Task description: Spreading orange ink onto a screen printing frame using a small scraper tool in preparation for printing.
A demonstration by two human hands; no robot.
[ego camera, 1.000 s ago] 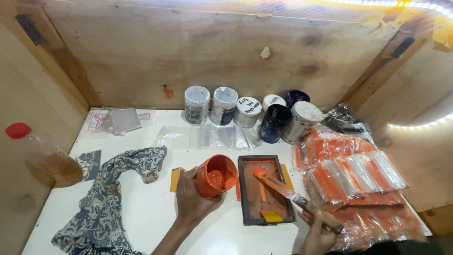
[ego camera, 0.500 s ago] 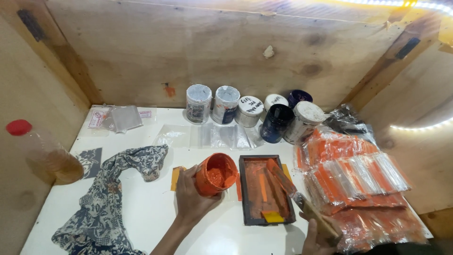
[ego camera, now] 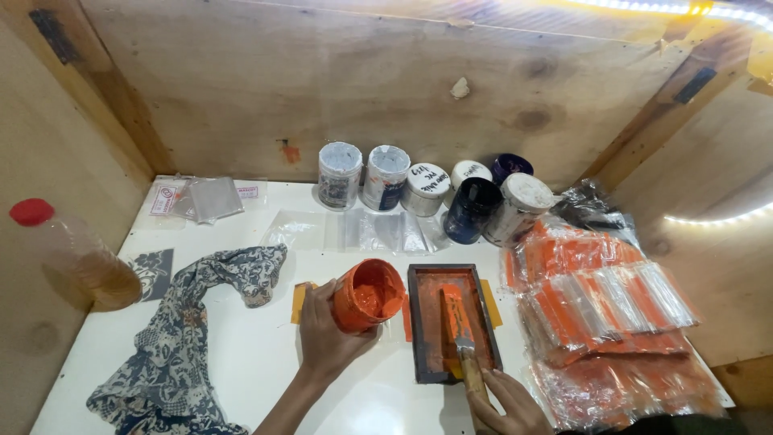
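My left hand grips an open jar of orange paint, tilted toward a small dark-framed screen lying on the white table. My right hand holds the wooden handle of a scraper; its orange-coated blade lies lengthwise inside the frame. Orange paint covers the screen's inner surface. Yellow-orange paper edges stick out beside the frame.
Several paint jars stand at the back of the table. A stack of orange packets in clear bags lies at the right. A patterned cloth and a red-capped bottle are at the left. Clear bags lie mid-table.
The scraper has swung from a diagonal across the frame to lying straight along its length. My right hand has shifted left, below the frame. The jar stays in my left hand.
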